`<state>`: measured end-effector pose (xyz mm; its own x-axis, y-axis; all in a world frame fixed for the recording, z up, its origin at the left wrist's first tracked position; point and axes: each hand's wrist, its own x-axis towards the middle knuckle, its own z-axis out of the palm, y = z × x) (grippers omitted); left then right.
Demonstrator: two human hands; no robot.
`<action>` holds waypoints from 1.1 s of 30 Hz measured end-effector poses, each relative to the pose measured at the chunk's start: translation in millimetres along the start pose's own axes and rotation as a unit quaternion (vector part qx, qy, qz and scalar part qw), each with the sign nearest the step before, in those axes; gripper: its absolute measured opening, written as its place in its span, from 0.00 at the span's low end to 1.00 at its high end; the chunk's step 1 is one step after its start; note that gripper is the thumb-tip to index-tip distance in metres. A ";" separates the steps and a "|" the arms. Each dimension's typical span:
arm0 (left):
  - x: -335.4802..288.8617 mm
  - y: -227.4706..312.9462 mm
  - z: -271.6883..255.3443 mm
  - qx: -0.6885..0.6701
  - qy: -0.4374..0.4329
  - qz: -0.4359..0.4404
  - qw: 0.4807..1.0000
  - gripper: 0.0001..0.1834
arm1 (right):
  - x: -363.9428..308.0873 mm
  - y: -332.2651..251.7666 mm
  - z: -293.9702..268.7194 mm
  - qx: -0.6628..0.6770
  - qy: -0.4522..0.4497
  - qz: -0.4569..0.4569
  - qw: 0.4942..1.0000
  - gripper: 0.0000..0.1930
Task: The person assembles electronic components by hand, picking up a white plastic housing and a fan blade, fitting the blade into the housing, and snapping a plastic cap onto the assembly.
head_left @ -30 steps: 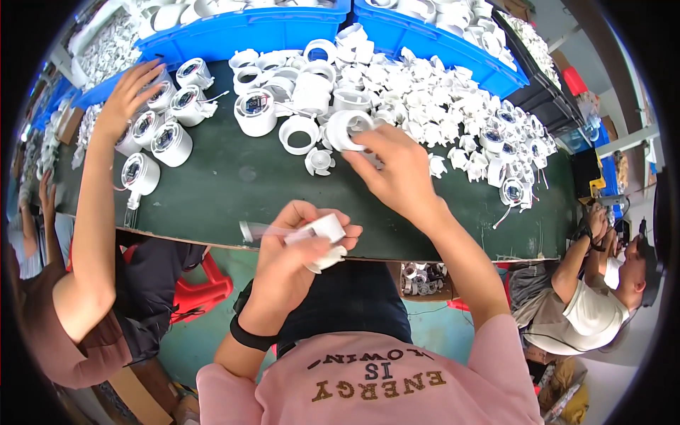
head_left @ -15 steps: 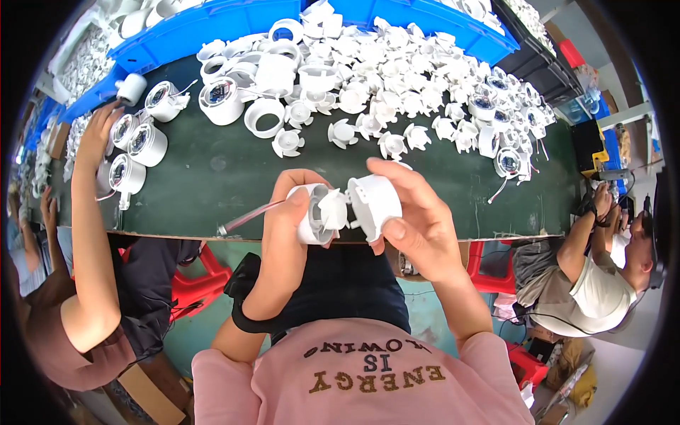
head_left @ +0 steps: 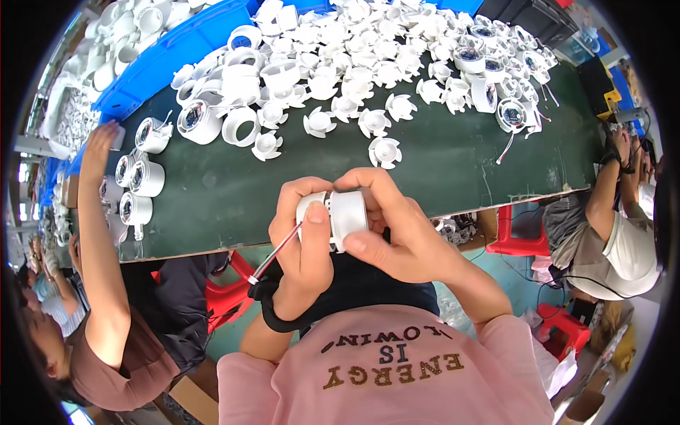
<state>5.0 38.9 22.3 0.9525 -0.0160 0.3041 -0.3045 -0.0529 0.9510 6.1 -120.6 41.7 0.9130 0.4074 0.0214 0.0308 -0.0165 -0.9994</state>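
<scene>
Just past the table's near edge, my two hands hold a pair of white round plastic parts end to end. My left hand (head_left: 301, 230) is closed round the wired housing (head_left: 307, 203), its thumb pressing over the side; thin red and white leads (head_left: 280, 249) run from it toward my wrist. My right hand (head_left: 397, 237) grips the wider white cylinder (head_left: 348, 218) between thumb and fingers. The two rims meet, or almost meet; I cannot tell whether they are locked. Any fan wheel inside is hidden.
Loose white fan wheels (head_left: 384, 151) and white rings (head_left: 241, 126) are heaped across the green table (head_left: 234, 191). Wired round units (head_left: 511, 115) lie at the right, more (head_left: 136, 207) at the left. Blue bins (head_left: 184, 60) stand behind. A co-worker's arm (head_left: 103, 234) reaches in at left.
The wired housing and the wider cylinder have come together, hiding the fan wheel that showed between them. The leads now point down toward my left wrist. The whole view has shifted.
</scene>
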 end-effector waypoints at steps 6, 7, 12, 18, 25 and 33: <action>0.8 5.9 5.1 0.032 0.015 -0.014 0.999 0.26 | -5.2 7.9 4.0 0.042 -0.002 -0.005 0.999 0.22; -0.2 6.9 5.3 0.061 0.010 -0.016 0.998 0.29 | -5.9 8.2 4.3 0.044 0.000 -0.005 0.999 0.22; -1.8 -3.4 2.7 0.051 0.006 0.067 0.996 0.23 | -8.7 7.1 8.2 0.018 -0.001 -0.015 1.000 0.22; -5.5 1.2 2.7 0.068 -0.002 0.057 0.996 0.26 | -10.3 8.9 8.8 -0.015 0.018 -0.045 0.999 0.21; -7.5 5.7 1.7 0.104 -0.024 0.065 0.992 0.30 | -9.9 9.3 9.3 -0.063 0.013 -0.066 0.996 0.22; -17.6 10.6 2.2 0.112 -0.040 0.011 0.993 0.32 | -13.9 20.2 17.7 -0.128 0.040 -0.147 0.980 0.22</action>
<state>-15.0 36.4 26.9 0.9455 -0.0990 0.3103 -0.3257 -0.2731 0.9052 -13.1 -110.4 20.7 0.8779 0.3557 0.3205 0.3899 -0.1426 -0.9098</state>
